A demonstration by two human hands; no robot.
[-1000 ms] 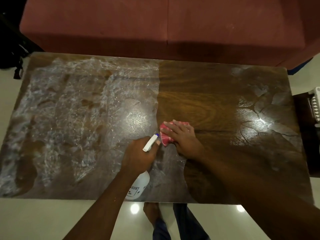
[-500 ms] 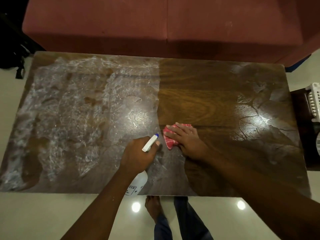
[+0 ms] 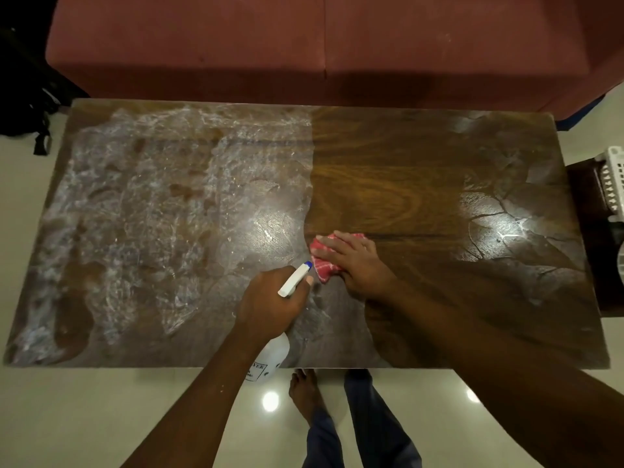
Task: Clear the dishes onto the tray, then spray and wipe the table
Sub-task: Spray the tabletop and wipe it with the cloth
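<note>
1. Pressing the cloth (image 3: 320,263) onto the table (image 3: 388,184) w/ the right hand (image 3: 354,261), centre of frame. Fingers are lying straight over it, not clenching, so the hand is pushing, not grasping.
2. Left hand (image 3: 270,304) is grasping the spray bottle (image 3: 271,358), fingers wrapping round its neck. Nozzle (image 3: 294,278) is pointing up-right toward the cloth; the bottle's body is hanging past the table's near edge, lower centre.
3. Key relation: white soapy film (image 3: 152,214) is covering the left half of the table. Its edge is running top-to-bottom thru centre frame. Cloth is sitting right on that edge, so the unwiped area is lying directly left of the cloth.
4. Right hand is the nearer one to that edge. Left hand + bottle are sitting just beside the cloth, lower left of it, i.e. partly in the path of a leftward swipe; prob. needing to lift clear.
5. Smaller wet patch (image 3: 499,228) is shining at right of frame, well apart from the cloth.
6. Containers: white slatted basket (image 3: 613,184) is peeking in at the right edge; contents, can't tell. Bottle is opaque, fill level not showing.
7. No dishes are showing on the table, so clearing looks done; wiping approx. half done.
</note>
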